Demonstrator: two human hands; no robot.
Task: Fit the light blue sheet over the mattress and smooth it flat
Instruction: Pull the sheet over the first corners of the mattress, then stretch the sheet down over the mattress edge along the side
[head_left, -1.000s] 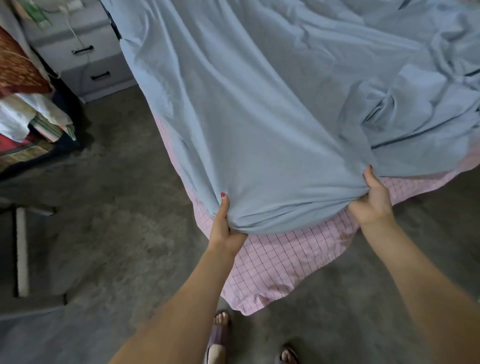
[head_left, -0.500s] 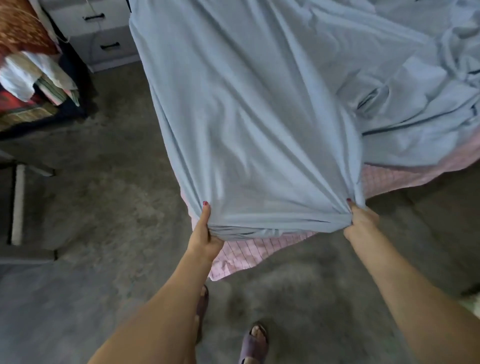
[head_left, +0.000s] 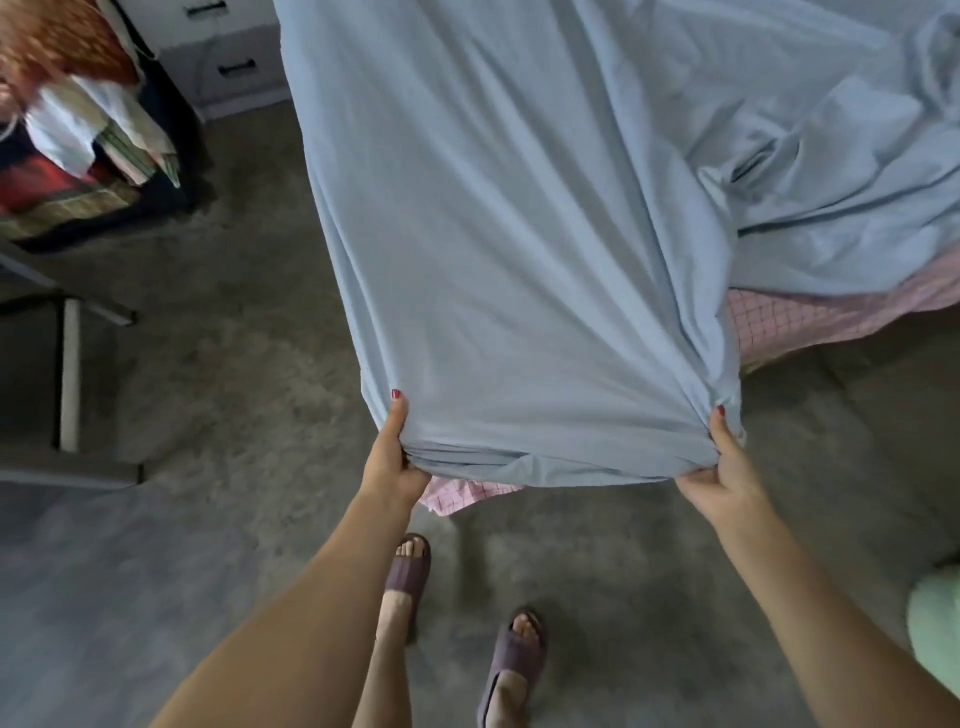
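Observation:
The light blue sheet (head_left: 519, 234) is stretched over a corner of the bed and runs up and away from me, with loose folds bunched at the right. My left hand (head_left: 390, 457) grips its near edge on the left, thumb on top. My right hand (head_left: 724, 467) grips the same edge on the right, where the cloth gathers into creases. Under it, a pink checked cover (head_left: 810, 322) on the mattress shows at the right, and a small pink patch (head_left: 467, 491) peeks out below the edge between my hands. The mattress itself is hidden.
Grey concrete floor (head_left: 234, 364) lies all around. A drawer unit (head_left: 228, 62) stands at the back left beside a pile of folded cloth (head_left: 78, 145). A low frame (head_left: 67, 374) sits at far left. My feet in purple slippers (head_left: 514, 654) stand below the sheet. Something pale green (head_left: 935, 623) is at the right edge.
Both hands have pulled the sheet's edge down and toward me, so it now covers nearly all of the pink checked corner. I have stepped back; my feet are more in view.

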